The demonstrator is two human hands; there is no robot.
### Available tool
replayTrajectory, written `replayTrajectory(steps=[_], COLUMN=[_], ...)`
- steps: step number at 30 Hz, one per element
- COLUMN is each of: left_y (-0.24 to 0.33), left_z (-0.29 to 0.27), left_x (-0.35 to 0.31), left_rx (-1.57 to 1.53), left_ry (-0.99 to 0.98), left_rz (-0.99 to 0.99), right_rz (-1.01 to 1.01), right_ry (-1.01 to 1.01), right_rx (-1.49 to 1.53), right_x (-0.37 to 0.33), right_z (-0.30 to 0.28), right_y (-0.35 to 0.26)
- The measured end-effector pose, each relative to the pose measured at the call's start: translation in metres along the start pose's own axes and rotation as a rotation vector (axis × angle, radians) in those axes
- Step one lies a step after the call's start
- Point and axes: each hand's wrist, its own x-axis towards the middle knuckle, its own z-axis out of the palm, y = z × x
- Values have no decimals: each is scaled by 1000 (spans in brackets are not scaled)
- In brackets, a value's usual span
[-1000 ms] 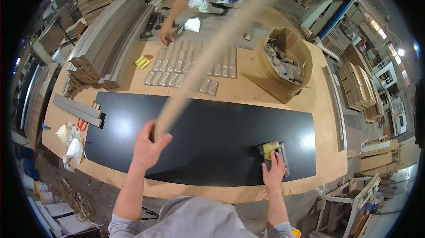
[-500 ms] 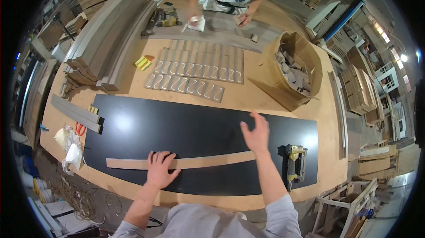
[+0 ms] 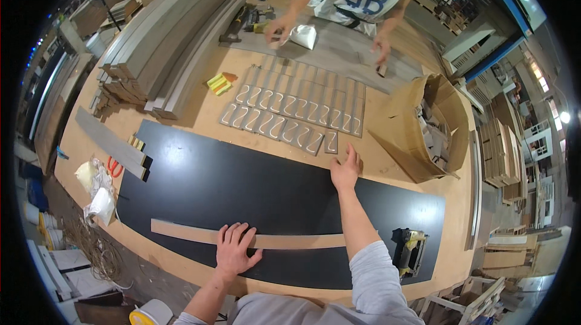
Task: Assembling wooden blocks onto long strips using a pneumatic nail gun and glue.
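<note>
My left hand [image 3: 236, 249] lies over a long, thin wood strip [image 3: 302, 241] on a black panel [image 3: 254, 173], its fingers spread across the strip. Farther forward, my right hand [image 3: 345, 170] reaches over the panel's far edge, fingers apart and nothing visible in it. Just beyond its fingertips is a small grey-brown wood piece [image 3: 330, 142] with a white squiggle, probably glue. It sits a little apart from a row of similar pieces [image 3: 272, 126]. A second row [image 3: 296, 104] lies behind them. My right forearm hides the strip's right end.
A nail gun [image 3: 410, 252] lies on the panel's right end. Beyond my right hand stands a cardboard box [image 3: 399, 125] of wood offcuts. Stacked boards [image 3: 163, 28] fill the far left. Across the table, a co-worker's hands [image 3: 279, 29] work near a white bag [image 3: 304, 36].
My right hand has moved forward from above the panel to the marked pieces. The end piece of the near row now sits apart. The view has shifted; my left hand remains on the strip.
</note>
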Motion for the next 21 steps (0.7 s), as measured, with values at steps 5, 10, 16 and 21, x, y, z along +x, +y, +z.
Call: replayTrajectory(steps=[5, 10, 16, 21], left_y=[-1, 4, -25, -25], left_z=[-4, 0, -22, -38], left_x=[-9, -3, -7, 1], left_rx=[35, 2, -6, 0], left_ry=[6, 23, -48, -130], left_rz=[-19, 19, 17, 61], right_rz=[165, 137, 79, -11], right_ry=[-110, -50, -168, -113], right_rx=[-173, -172, 316, 202], right_x=[-2, -1, -90, -179], right_z=[-12, -24, -111, -182], right_y=[-62, -29, -32, -12])
